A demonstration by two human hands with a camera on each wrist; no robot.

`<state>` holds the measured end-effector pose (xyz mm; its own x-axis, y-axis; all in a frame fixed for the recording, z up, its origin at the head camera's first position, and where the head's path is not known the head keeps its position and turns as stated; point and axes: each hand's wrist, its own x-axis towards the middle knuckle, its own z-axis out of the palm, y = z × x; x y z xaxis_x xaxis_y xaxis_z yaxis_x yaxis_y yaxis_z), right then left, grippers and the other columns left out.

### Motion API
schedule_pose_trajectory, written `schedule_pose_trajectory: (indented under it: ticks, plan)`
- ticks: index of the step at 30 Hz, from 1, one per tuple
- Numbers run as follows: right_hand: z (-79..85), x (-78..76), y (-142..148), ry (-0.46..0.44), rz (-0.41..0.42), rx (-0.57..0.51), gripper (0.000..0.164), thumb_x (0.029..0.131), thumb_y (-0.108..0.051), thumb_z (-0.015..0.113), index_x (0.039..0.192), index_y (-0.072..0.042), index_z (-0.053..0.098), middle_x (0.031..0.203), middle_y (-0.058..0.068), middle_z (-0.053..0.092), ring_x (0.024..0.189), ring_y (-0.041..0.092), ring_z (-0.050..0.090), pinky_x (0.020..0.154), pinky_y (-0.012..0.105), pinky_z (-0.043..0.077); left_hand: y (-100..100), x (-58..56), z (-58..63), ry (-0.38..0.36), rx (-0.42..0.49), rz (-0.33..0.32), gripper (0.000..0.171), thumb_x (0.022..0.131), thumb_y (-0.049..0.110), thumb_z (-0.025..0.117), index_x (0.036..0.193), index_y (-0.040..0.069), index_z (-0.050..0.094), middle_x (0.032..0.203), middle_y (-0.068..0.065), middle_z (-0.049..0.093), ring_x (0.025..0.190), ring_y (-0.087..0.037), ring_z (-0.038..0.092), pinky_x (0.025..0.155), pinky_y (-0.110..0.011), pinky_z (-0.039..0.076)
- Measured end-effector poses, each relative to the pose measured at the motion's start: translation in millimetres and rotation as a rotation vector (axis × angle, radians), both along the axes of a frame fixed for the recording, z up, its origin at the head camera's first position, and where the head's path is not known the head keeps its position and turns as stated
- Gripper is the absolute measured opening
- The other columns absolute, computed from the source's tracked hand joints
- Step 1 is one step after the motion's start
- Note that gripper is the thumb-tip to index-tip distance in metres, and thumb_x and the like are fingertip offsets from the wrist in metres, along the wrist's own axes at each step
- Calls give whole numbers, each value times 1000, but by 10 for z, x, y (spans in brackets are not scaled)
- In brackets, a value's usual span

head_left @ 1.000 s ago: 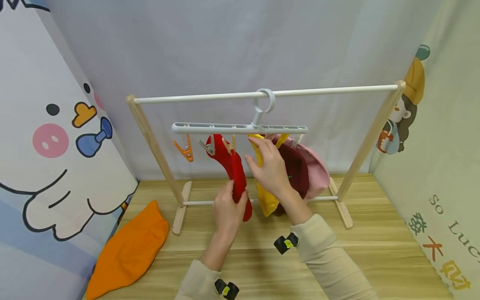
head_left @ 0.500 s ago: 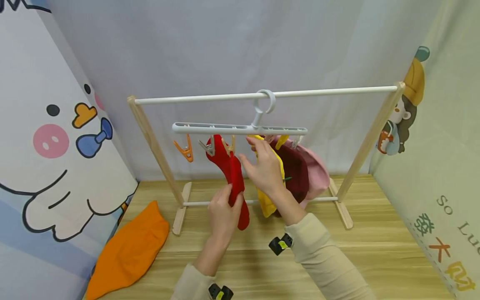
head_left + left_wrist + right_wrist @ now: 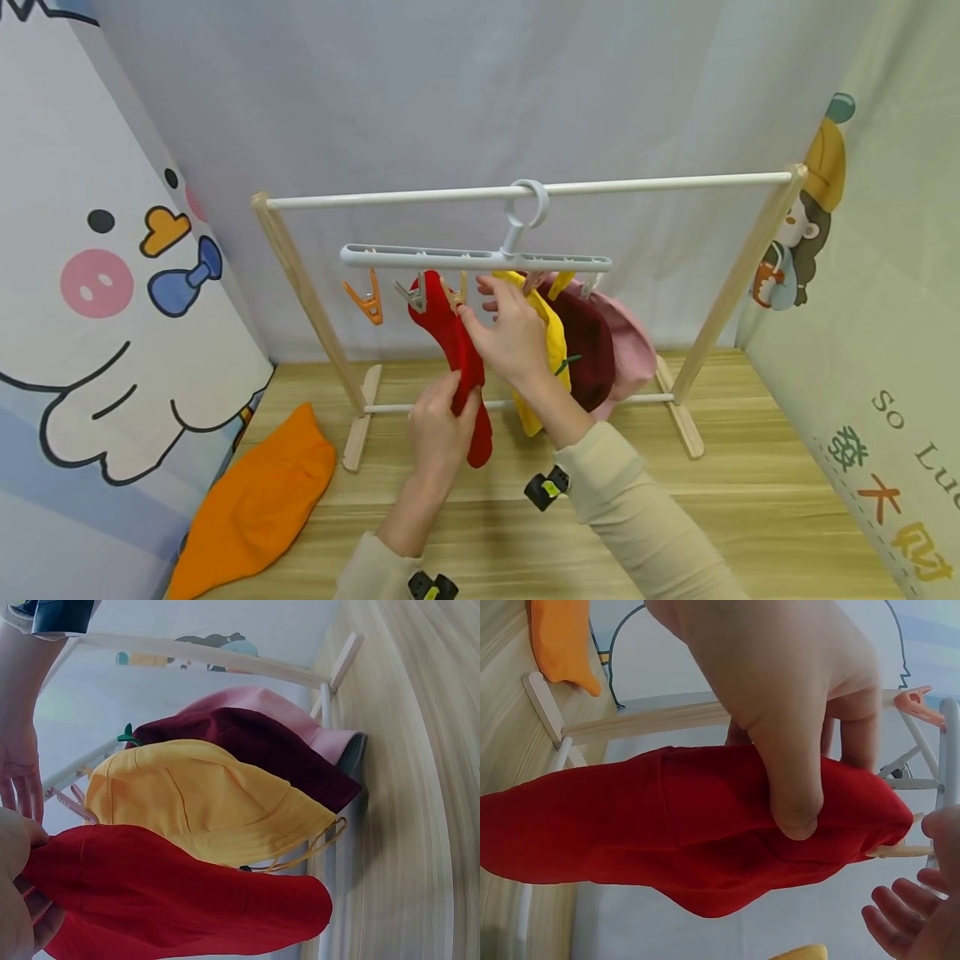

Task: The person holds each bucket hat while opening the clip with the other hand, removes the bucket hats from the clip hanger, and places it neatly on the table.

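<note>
A red fabric hat [image 3: 468,371] hangs from the hanger [image 3: 450,257], folded narrow, its top at the grey clip [image 3: 414,293] and the beige clip [image 3: 457,292]. My left hand [image 3: 438,421] pinches its side between thumb and fingers; in the right wrist view the thumb lies flat across the red cloth [image 3: 630,817]. My right hand [image 3: 513,333] is raised beside the beige clip, thumb close to it and fingers loosely bent, holding nothing. Just right of it hangs a yellow hat [image 3: 555,342], partly hidden by that hand.
A maroon hat [image 3: 588,346] and a pink hat [image 3: 633,342] hang farther right. At the left end dangles an orange clip [image 3: 367,300]. An orange hat [image 3: 255,500] lies on the wooden table [image 3: 750,500]. The hanger hooks over a white rod [image 3: 660,184] between wooden posts.
My right hand has moved left, from the yellow hat's top toward the beige clip. My left hand has drawn the red hat slightly left and down, keeping its grip.
</note>
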<state>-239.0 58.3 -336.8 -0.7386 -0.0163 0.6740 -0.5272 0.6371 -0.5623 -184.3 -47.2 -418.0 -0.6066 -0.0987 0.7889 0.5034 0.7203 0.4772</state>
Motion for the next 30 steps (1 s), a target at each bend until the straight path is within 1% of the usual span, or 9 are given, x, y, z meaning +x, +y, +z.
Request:
schedule_pose_trajectory:
  ticks: [3,8,12,17,22,27,30]
  plan:
    - [14,-1,-39,1,-17,4,40,82,-27,68,114,-5,59,103,7,66,82,18,66,71,28,53,-8,2,6,4,-7,-2,10,75,6,71,83,6,65,74,-6,68,64,-22,61,55,-34,51]
    - [28,-8,-98,11,-40,-15,36,82,-27,67,110,-5,60,99,8,68,78,17,67,68,28,53,-15,15,12,-11,-21,-2,9,76,8,71,82,8,65,74,-5,67,65,-21,61,56,-34,51]
    - [35,-16,-132,2,-57,-23,33,82,-26,66,108,-6,61,95,7,68,73,17,67,65,27,53,-18,20,12,-21,-23,-2,7,76,8,70,81,8,64,74,-5,67,66,-22,61,57,-35,51]
    - [44,-28,-167,12,-73,-32,31,82,-26,67,106,-6,61,93,7,67,69,17,67,62,25,53,-29,16,6,-22,-29,-16,7,77,8,70,80,9,64,74,-5,68,66,-22,61,57,-35,51]
    - [66,-25,-204,14,-88,-40,31,82,-27,67,104,-6,61,91,6,67,67,18,66,60,25,52,-43,23,17,-32,-33,-30,6,78,9,70,81,9,64,75,-5,68,66,-22,61,58,-34,52]
    - [79,-20,-235,13,-119,-17,32,82,-28,67,104,-7,60,90,6,67,65,16,64,58,25,51,-54,37,37,-42,-51,-29,7,78,10,71,82,9,66,74,-5,68,66,-22,61,59,-33,52]
    - [77,-21,-252,17,-124,-7,33,82,-29,67,104,-7,59,90,6,66,65,15,63,57,25,50,-64,40,46,-39,-70,-27,7,77,9,71,83,9,67,74,-5,68,66,-22,61,59,-33,52]
